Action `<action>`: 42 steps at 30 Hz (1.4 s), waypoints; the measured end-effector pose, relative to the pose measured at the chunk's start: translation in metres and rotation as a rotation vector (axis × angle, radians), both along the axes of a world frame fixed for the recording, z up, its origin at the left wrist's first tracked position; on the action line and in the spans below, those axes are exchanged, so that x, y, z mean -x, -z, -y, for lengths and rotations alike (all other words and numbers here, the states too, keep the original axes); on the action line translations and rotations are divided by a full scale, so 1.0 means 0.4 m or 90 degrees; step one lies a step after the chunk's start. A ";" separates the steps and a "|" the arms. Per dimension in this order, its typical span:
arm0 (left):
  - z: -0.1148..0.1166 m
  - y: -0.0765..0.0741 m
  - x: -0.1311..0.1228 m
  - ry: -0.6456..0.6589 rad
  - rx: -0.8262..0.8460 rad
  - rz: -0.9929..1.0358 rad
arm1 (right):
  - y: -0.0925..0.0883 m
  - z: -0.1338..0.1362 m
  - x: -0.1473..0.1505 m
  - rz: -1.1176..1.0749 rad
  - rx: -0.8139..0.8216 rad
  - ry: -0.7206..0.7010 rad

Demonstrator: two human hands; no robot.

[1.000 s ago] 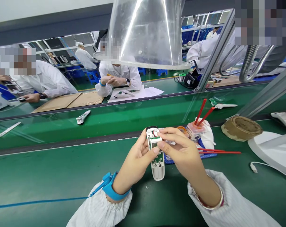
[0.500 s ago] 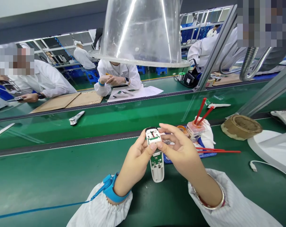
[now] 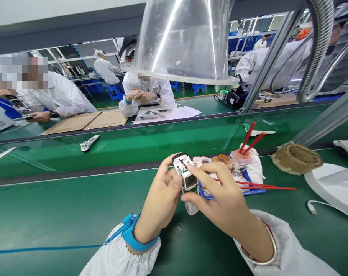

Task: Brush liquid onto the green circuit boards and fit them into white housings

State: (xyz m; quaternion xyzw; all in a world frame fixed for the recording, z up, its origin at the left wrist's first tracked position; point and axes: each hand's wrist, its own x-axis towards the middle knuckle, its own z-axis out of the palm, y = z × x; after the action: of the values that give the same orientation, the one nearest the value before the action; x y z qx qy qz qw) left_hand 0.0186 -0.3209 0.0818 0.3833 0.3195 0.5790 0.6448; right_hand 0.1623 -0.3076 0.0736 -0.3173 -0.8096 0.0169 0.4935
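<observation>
An opened white handheld device point(image 3: 191, 209), resembling a thermometer body, is held up over the bench in front of me. It has a black end cap, a green circuit board and a small dark display screen point(image 3: 190, 181). My left hand point(image 3: 166, 195) is closed around its left side. From the right, my right hand point(image 3: 220, 191) has its index fingertip on the device's upper part and its thumb at the edge below the screen. The back and the left edge of the device are hidden by my fingers.
Behind my right hand a blue tray point(image 3: 253, 191) bears an orange tape roll point(image 3: 222, 160), a pink-topped jar point(image 3: 240, 159) and red sticks point(image 3: 271, 188). A brown round block point(image 3: 297, 158), a white lamp base point(image 3: 335, 184) and a USB cable point(image 3: 311, 207) lie right. Co-workers sit beyond the clear divider.
The dark screen now shows on the device, where both thumbs pressed before. My right thumb has moved down and its index finger onto the top. The device tilts slightly more.
</observation>
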 end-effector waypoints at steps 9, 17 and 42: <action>-0.005 -0.005 -0.003 -0.048 0.037 -0.043 | 0.020 0.011 0.020 -0.069 -0.011 -0.002; -0.005 -0.036 0.036 0.049 0.032 -0.078 | 0.017 0.011 0.014 -0.066 0.002 -0.045; -0.007 -0.040 0.094 0.157 -0.034 -0.091 | 0.017 0.002 0.012 -0.069 0.032 -0.149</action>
State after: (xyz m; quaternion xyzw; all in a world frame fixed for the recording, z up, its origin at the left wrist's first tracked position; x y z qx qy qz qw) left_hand -0.0191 -0.3180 0.0977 0.4768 0.2997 0.4751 0.6761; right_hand 0.1574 -0.3083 0.0667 -0.2315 -0.8127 0.1113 0.5231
